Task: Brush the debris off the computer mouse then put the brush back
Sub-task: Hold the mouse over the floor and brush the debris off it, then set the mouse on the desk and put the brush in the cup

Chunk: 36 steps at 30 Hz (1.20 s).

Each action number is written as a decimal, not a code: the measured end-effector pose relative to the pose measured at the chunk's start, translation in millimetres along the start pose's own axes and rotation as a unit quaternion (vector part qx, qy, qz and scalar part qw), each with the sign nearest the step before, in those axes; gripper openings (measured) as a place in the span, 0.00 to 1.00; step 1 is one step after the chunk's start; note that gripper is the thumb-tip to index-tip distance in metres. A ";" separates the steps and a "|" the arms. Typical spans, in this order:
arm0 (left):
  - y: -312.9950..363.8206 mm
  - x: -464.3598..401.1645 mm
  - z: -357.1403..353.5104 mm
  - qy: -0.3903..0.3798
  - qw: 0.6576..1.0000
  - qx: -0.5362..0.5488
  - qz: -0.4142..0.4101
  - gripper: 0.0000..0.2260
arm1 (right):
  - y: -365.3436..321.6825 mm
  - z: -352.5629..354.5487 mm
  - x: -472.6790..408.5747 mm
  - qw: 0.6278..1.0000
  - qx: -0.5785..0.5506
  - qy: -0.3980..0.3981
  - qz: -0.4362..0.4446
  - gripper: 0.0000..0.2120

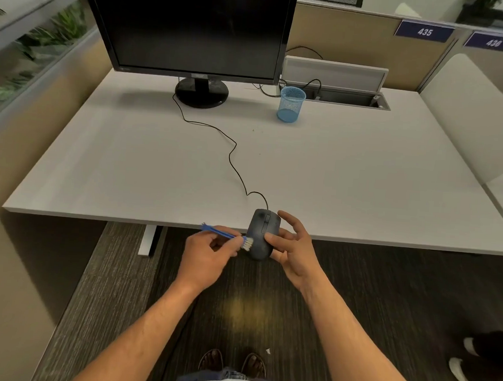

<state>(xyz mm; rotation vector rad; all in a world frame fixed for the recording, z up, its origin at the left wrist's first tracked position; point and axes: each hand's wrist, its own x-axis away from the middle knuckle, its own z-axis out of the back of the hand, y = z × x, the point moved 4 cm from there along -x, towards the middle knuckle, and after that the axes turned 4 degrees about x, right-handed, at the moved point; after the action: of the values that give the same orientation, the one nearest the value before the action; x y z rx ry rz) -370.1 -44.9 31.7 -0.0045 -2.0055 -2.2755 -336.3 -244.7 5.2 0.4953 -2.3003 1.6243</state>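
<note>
— Hands first: left hand (207, 252) pinching the blue handle of the brush (226, 235), fingers closed around it, white bristles touching the near left side of the computer mouse (262, 234).

— And holding that mouse?

— Right hand (292, 252) cradling it from the right side, thumb pressing on top, remaining fingers spreading loosely open behind. Hovering right at the near edge of the tabletop (335, 172), partly over the carpet, buttons pointing away.

— Trailing off where?

— Black cable (232, 153) snaking from the front of the mouse across the tabletop toward the monitor (187, 25), standing at the far left with a dark screen.

— Anything further back?

— Blue mesh cup (291, 104) standing upright, well apart from the mouse, just beside an open cable hatch (335, 77) at the far edge. Beyond that, partition panels carrying number plates.
</note>
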 end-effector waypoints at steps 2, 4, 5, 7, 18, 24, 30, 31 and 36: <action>3.4 2.5 -12.9 -0.069 0.997 -0.015 0.002 0.04 | 1.1 -1.7 0.1 1.000 0.002 0.000 0.001 0.30; 4.2 3.8 -22.7 -0.104 0.992 -0.066 -0.006 0.05 | 1.6 -2.5 0.0 1.000 0.004 0.000 0.003 0.31; 4.8 3.3 -24.3 -0.100 0.991 -0.090 -0.013 0.04 | 1.7 -2.4 -0.2 1.000 0.005 0.000 0.003 0.31; 5.3 0.1 -22.3 -0.069 0.991 -0.110 -0.018 0.05 | 2.4 -1.0 -1.0 1.000 0.003 0.001 0.005 0.31; -0.3 -30.8 16.8 0.029 0.998 -0.060 0.002 0.06 | 9.6 -0.1 -4.0 1.000 0.010 -0.009 0.000 0.35; -2.5 -47.7 27.4 0.026 0.999 -0.027 0.029 0.04 | 9.1 -6.9 -14.9 1.000 0.015 -0.006 -0.006 0.35; 5.5 -70.4 38.3 0.017 0.999 -0.027 0.029 0.03 | 4.6 -10.3 -30.3 1.000 0.018 -0.003 -0.006 0.34; 7.6 -74.9 39.6 0.017 0.999 -0.034 0.025 0.04 | 3.0 -10.6 -33.4 1.000 0.021 -0.003 -0.004 0.34; 16.4 -104.9 41.6 0.028 0.999 -0.035 0.007 0.06 | -8.5 -10.3 -54.2 1.000 0.017 -0.007 -0.004 0.34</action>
<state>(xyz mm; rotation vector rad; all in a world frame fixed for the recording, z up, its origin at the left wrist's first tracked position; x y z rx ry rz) -267.3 2.6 45.5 0.0374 -1.8914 -2.3104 -283.5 -231.3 -6.8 0.5235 -2.2805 1.6646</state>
